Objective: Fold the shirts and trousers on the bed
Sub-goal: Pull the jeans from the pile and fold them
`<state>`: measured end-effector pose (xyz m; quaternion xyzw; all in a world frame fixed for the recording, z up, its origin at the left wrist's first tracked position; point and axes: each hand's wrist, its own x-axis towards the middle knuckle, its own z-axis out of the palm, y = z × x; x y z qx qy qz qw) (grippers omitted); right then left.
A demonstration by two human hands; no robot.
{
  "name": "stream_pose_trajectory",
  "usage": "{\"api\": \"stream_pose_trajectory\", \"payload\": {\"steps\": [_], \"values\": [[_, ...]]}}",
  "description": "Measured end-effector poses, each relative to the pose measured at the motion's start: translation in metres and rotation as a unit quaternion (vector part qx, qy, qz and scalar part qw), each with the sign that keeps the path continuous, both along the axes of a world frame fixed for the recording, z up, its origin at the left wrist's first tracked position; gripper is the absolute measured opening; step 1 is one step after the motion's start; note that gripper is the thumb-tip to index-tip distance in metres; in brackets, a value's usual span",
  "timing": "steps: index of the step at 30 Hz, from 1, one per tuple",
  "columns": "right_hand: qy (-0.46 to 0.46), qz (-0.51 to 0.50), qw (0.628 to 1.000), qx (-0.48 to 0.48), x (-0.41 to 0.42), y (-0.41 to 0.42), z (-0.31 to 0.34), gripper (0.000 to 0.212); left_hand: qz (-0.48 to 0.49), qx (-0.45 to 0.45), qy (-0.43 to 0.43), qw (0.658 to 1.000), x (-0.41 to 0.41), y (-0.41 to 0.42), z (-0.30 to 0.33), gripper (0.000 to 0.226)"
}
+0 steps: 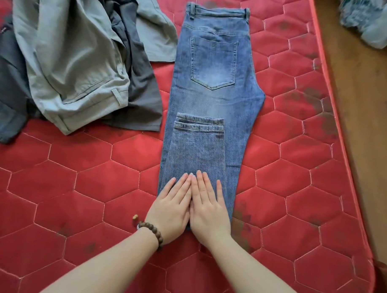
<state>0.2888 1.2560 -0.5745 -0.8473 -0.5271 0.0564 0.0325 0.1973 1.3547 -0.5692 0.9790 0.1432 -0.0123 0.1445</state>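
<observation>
The jeans (214, 98) lay lengthwise on the red mattress (77, 186), already halved leg over leg, back pocket up and waistband at the far end. The cuffs had been brought up over the legs, their hems stopping just short of the pocket, so the near end was a fresh fold. Both hands pressed on that fold: the left hand (172, 204) and right hand (208, 207) lay flat and side by side, touching along the forefingers, fingers straight and gripping nothing. Placed so, they probably served to flatten the crease and keep the denim from springing back before the next fold. A bead bracelet (151, 231) sat on the left wrist. To the left waited a heap still unfolded: grey trousers (77, 65) draped over a dark garment (141, 96). Wooden floor (360, 108) ran along the mattress's right edge.
</observation>
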Motion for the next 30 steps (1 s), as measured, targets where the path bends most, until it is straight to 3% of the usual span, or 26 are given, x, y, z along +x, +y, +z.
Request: {"api": "stream_pose_trajectory", "payload": {"steps": [3, 6, 8, 10, 12, 18, 26, 30], "values": [[0.006, -0.033, 0.999, -0.001, 0.002, -0.002, -0.007, 0.059, 0.005, 0.007, 0.0, 1.0, -0.002, 0.001, -0.006, 0.059], [0.014, -0.031, 0.999, 0.012, 0.002, 0.001, -0.001, 0.057, 0.034, -0.054, -0.036, 0.997, 0.001, 0.004, 0.001, 0.059], [0.015, -0.023, 0.998, 0.054, 0.016, 0.015, 0.01, 0.045, 0.07, -0.085, -0.083, 0.99, 0.016, 0.015, 0.011, 0.046], [-0.002, -0.015, 0.994, 0.106, 0.043, 0.038, 0.02, 0.031, 0.091, -0.063, -0.121, 0.987, 0.042, 0.035, 0.017, 0.034], [-0.027, -0.021, 0.991, 0.13, 0.074, 0.063, 0.023, 0.039, 0.105, -0.023, -0.132, 0.985, 0.072, 0.059, 0.016, 0.039], [0.003, -0.022, 1.0, -0.003, 0.109, 0.076, -0.011, 0.061, 0.036, 0.049, 0.006, 0.998, 0.102, 0.101, -0.015, 0.07], [0.014, -0.068, 0.997, -0.031, 0.107, 0.073, -0.008, 0.063, 0.092, 0.034, 0.018, 0.995, 0.095, 0.102, -0.013, 0.068], [0.032, 0.022, 0.996, -0.083, 0.135, 0.066, 0.006, 0.06, 0.0, 0.045, 0.035, 0.998, 0.08, 0.132, -0.009, 0.058]]}}
